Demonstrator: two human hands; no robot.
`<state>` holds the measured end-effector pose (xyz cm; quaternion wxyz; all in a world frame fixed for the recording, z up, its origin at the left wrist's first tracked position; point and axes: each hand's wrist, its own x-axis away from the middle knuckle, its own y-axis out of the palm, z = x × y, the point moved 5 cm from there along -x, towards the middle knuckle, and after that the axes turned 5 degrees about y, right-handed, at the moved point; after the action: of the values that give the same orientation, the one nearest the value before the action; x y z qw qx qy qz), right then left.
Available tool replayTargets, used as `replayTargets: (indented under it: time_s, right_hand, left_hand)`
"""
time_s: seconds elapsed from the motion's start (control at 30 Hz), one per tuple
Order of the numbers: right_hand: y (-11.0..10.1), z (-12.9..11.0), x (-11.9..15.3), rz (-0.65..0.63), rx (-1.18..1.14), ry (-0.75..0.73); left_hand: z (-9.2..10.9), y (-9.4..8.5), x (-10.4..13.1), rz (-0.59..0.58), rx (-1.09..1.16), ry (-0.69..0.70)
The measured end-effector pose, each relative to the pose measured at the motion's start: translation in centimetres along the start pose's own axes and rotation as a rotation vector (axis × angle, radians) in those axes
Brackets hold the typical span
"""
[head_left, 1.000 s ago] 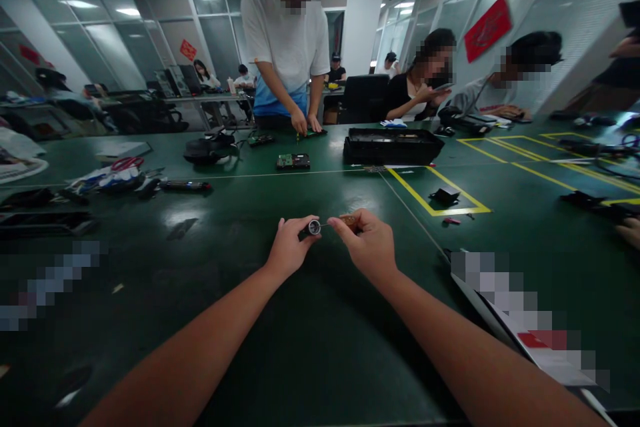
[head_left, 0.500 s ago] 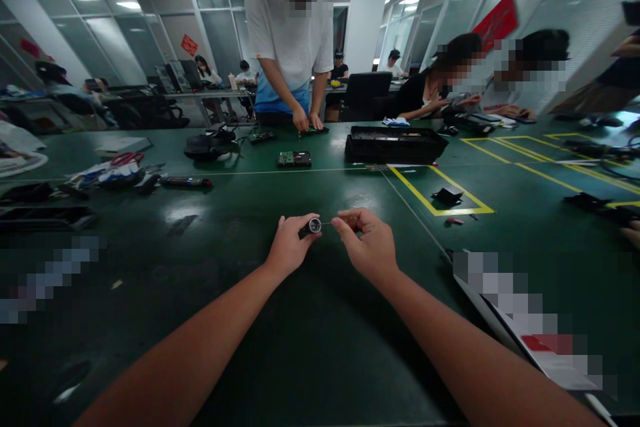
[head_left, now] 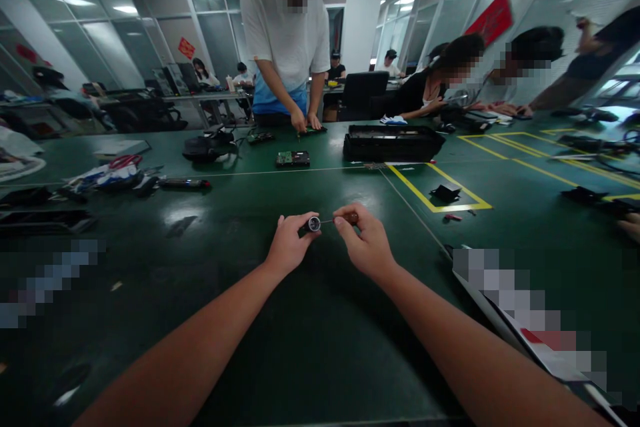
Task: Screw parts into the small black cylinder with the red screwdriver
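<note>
My left hand [head_left: 289, 245] is closed around a small black cylindrical part [head_left: 313, 224], whose round end with a silvery rim faces me. Between the fingers and thumb of my right hand [head_left: 371, 241] sits a screwdriver [head_left: 353, 219] with a brownish handle. Its thin shaft points left and reaches the side of the cylindrical part; whether the tip touches a screw is too small to tell. Both hands are held over the green table [head_left: 310, 347], in the middle of the view.
Ahead lie a green circuit board part [head_left: 293, 159] and a long black housing [head_left: 393, 143]. A small black piece [head_left: 445, 193] rests inside yellow tape. Gloves and tools [head_left: 123, 177] are heaped at left. Across the table a person [head_left: 287, 47] works with both hands; others sit at right.
My right hand has turned slightly, and more of the screwdriver's handle shows. The left hand keeps its hold on the cylindrical part. The view has shifted a little.
</note>
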<state>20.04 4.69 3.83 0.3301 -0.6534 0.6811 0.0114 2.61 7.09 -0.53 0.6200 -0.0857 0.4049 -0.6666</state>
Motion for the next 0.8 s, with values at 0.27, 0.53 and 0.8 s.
replayTargets:
  time_s: [0.27, 0.53, 0.8]
  right_hand:
    - [-0.57, 0.33, -0.13, 0.121, 0.024, 0.059]
    - [-0.71, -0.12, -0.25, 0.149, 0.089, 0.054]
    - [-0.61, -0.38, -0.24, 0.122, 0.1, 0.03]
  left_hand:
    - [0.39, 0.31, 0.12, -0.03, -0.04, 0.042]
    - [0.5, 0.06, 0.17, -0.008, -0.067, 0.051]
    - [0.41, 0.21, 0.02, 0.0, -0.08, 0.049]
